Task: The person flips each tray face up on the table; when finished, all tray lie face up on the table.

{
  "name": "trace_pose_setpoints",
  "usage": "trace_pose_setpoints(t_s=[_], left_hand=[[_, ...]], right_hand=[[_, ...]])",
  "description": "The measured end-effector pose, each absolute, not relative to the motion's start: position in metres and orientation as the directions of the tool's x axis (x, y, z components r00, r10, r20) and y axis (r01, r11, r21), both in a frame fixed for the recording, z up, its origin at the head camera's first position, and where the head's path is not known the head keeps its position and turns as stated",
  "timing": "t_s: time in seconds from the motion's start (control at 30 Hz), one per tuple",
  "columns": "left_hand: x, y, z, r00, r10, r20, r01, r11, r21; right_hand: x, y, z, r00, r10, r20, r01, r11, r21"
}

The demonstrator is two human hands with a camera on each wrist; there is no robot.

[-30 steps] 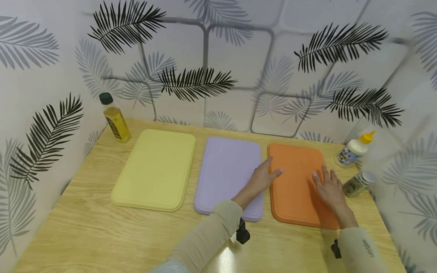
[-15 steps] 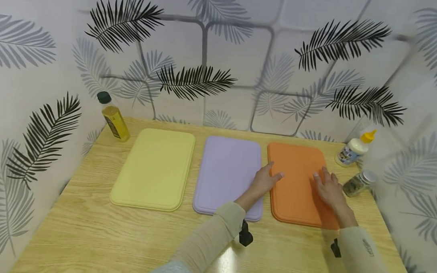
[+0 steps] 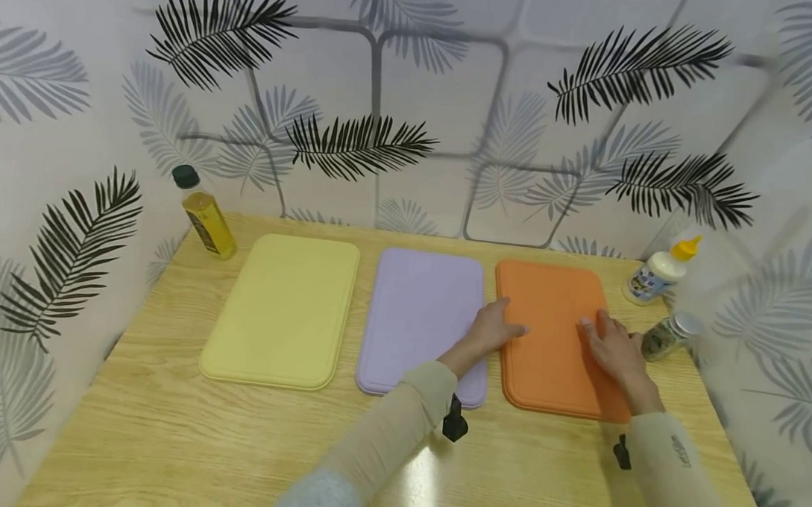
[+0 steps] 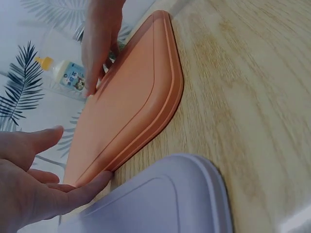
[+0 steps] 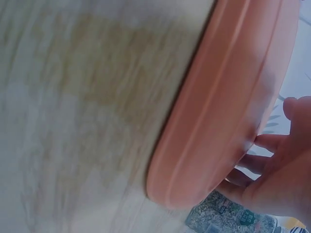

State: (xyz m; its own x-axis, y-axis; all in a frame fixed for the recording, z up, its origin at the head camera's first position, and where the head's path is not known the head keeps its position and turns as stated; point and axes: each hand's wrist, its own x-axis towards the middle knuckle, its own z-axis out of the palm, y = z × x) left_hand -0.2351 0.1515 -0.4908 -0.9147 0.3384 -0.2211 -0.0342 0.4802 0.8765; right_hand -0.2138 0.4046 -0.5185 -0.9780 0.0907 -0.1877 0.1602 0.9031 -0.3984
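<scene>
An orange rectangular board [image 3: 551, 333], with rounded corners and a grooved rim, lies flat on the wooden table between my hands. My left hand [image 3: 489, 329] is at its left side; in the left wrist view, the extended fingers touch the board's edge and the thumb stands raised apart from it. At the right side, my right hand [image 3: 616, 354] lays its fingers along the edge, as the right wrist view shows. That thumb [image 3: 588, 328] sits over the top face. A lavender board [image 3: 420, 314] of the same shape is partly hidden under my left forearm.
A yellow board [image 3: 279, 309] lies farther left, with an oil bottle [image 3: 208, 224] behind it. Close beside my right hand stands a silver-capped jar [image 3: 665, 339]; a yellow-tipped glue bottle [image 3: 653, 278] is behind that. Patterned walls border the table [image 3: 191, 440].
The fingers of my right hand have drawn in slightly against the orange board's right edge. My left hand has shifted slightly along the left edge. The head view has tilted a little.
</scene>
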Motion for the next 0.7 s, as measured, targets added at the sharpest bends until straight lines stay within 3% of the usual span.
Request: trace_pose_setpoints(t_s=[0.2,0.43,0.6,0.7], left_hand=[[-0.2358,0.1528,-0.4891,-0.901,0.372,-0.224,0.05,0.602,0.797],[-0.2333,0.1567,-0.4937,-0.886,0.427,-0.18,0.261,0.781,0.568],[-0.2311,0.1585,-0.4958,-0.882,0.455,-0.119,0.366,0.824,0.433],[-0.2295,0.1591,-0.4927,-0.888,0.445,-0.119,0.359,0.831,0.426]], right_hand=[[-0.2143,0.4016,-0.5185,-0.978,0.109,-0.175,0.169,0.911,-0.377],[-0.2139,0.3995,-0.5177,-0.978,0.139,-0.157,0.188,0.913,-0.361],[-0.2131,0.3991,-0.5172,-0.978,0.143,-0.153,0.19,0.911,-0.366],[-0.212,0.3991,-0.5164,-0.978,0.143,-0.15,0.19,0.908,-0.373]])
